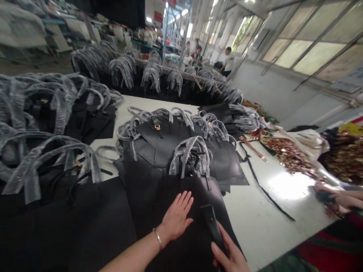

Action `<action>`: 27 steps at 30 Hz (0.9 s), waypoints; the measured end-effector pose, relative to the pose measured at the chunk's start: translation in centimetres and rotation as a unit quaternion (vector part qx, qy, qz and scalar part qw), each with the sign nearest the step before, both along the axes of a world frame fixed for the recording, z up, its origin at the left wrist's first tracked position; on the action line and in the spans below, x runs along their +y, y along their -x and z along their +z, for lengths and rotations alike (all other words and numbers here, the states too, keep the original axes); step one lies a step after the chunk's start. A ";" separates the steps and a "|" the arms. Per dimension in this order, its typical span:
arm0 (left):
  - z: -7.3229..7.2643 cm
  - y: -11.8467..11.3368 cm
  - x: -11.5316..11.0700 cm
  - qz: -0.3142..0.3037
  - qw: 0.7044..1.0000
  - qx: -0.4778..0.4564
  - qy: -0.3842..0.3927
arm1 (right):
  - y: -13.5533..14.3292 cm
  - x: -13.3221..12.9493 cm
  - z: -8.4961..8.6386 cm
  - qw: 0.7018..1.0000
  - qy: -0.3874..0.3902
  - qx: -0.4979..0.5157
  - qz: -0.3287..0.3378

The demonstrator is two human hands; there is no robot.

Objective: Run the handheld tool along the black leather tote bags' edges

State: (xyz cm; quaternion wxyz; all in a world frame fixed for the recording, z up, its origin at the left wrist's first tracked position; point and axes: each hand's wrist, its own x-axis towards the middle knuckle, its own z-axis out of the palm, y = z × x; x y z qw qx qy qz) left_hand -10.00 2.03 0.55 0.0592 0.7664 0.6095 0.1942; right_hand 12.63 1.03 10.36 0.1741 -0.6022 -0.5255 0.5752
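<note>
My left hand (176, 216) lies with its fingers stretched out on a black leather bag panel (159, 196). A silver bangle circles that wrist. Wrapped around a black handheld tool (211, 223) is my right hand (231, 251); the tool has a flat, wide head and is shaped like a hair clipper. Its head is over the right part of the same panel; I cannot tell whether it touches. Plastic-wrapped handles (195, 145) arch up from the panel's far edge. Behind them lie more black bag pieces (163, 145) with wrapped handles and a gold buckle.
More black pieces with wrapped handles (48, 151) are piled at left. On the white table (249, 211) lie a black strip (262, 185), a brown buckled strap (253, 149) and a heap of straps (292, 151). Another person's hand (343, 196) is at right.
</note>
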 end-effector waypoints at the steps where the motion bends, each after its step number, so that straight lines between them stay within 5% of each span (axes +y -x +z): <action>1: -0.1 -0.8 -1.1 -0.012 1.000 -0.007 0.013 | 0.4 0.5 0.5 1.000 0.006 -0.001 0.015; 8: 0.5 -4.1 -6.5 -0.071 0.991 -0.072 0.091 | 3.3 2.6 1.8 0.991 0.061 -0.006 0.118; 13: 0.7 -4.0 -6.7 -0.086 0.987 -0.101 0.086 | 5.5 3.4 0.8 0.983 0.076 -0.018 0.167; 18: 0.5 -4.3 -6.5 -0.087 0.987 -0.101 0.091 | 7.5 4.3 0.8 0.985 0.004 -0.025 0.170; 23: 0.1 -4.7 -6.7 -0.056 0.986 -0.137 0.073 | 8.0 3.6 0.9 0.966 -0.011 -0.050 0.255; 27: -0.7 -5.1 -6.9 -0.072 0.990 -0.107 0.053 | 11.1 3.4 1.3 0.952 -0.009 -0.104 0.288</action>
